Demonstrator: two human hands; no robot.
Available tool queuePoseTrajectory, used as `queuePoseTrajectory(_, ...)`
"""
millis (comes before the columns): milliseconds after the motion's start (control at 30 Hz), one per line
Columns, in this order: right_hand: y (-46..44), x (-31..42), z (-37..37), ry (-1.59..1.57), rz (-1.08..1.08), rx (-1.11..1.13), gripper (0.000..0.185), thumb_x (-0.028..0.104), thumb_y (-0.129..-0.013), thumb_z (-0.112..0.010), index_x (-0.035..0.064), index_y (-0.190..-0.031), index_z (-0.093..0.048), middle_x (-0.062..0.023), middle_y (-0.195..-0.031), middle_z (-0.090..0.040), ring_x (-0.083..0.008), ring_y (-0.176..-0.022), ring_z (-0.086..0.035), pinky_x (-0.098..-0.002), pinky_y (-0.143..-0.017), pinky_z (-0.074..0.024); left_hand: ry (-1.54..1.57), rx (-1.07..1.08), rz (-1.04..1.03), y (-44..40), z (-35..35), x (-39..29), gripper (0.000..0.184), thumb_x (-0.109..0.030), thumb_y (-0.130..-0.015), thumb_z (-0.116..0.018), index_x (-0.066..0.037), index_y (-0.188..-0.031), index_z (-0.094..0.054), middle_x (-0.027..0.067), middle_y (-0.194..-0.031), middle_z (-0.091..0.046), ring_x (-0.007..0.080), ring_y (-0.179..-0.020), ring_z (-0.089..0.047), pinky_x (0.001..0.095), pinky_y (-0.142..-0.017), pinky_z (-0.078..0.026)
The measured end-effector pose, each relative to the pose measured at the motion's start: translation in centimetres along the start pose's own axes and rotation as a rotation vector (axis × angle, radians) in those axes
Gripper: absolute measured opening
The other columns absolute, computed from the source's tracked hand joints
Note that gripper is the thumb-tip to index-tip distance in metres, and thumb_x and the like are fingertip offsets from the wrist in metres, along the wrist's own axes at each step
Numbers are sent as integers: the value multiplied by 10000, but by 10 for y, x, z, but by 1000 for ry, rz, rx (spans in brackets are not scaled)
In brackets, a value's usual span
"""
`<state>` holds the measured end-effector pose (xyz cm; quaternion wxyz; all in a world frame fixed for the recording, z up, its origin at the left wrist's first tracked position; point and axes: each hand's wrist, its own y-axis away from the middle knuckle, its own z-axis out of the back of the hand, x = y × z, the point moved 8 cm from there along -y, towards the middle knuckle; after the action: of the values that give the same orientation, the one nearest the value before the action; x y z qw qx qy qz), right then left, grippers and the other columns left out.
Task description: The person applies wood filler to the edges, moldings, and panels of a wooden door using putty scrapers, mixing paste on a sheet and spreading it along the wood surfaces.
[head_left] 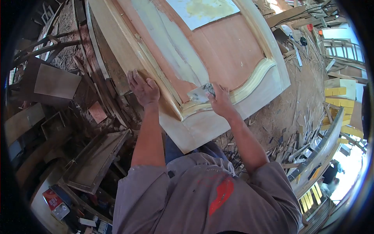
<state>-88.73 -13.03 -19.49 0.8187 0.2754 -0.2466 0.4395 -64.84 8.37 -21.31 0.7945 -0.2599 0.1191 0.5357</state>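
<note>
- from the head camera, down across the wooden panel [198, 130], where is the right hand [223, 102]?
- at the panel's near end, with its fingers clamped on the scraper [199, 93]; the flat blade, smeared with filler, points left
- and what is under the blade?
- the lower end of a pale filler strip [177, 52], just beside the curved moulding [249, 84]; whether the blade touches the surface, i can't tell
- what about the left hand [144, 89]?
- it rests palm down on the panel's left side, holding nothing, fingers close together and the thumb apart from them
- anything else lying on the panel?
- yes, a white sheet [194, 22] with yellowish smears, farther up on the reddish inset [233, 45]
- and around it?
- wood scraps [269, 144] litter the floor to the right, yellow blocks [339, 103] stand farther off, and a framed tray [95, 160] sits tilted at lower left
</note>
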Motion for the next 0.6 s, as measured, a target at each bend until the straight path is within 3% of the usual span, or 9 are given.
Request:
queuePoseTrajectory(267,-5,6,-11,-121,-87,73,382,152,-1001,-649,0,-1327,-521,-277,-1185,-662,-463,-1192,-606,-607,-1090,-340,0,20,16,0,-3,1,664,-206,-874,-511,27,-1490,-424,327,-1569,-383,495,-1500,-348,589,-1242,-322)
queuePoseTrajectory(467,-5,34,-26,-28,-73,149,410,145,-997,-651,9,-1354,-502,-287,-1231,-657,-458,-1202,-611,-619,-1079,-351,-6,18,22,1,-2,0,649,-198,-865,-509,36,-1467,-444,330,-1552,-402,496,-1492,-362,589,-1242,-321)
queuePoseTrajectory(600,-4,14,-32,-47,-75,103,414,154,-989,-650,24,-1351,-496,-256,-1126,-684,-454,-1169,-618,-604,-1036,-378,1,-7,8,0,0,0,647,-195,-861,-508,44,-1459,-450,334,-1549,-405,498,-1489,-365,589,-1243,-319)
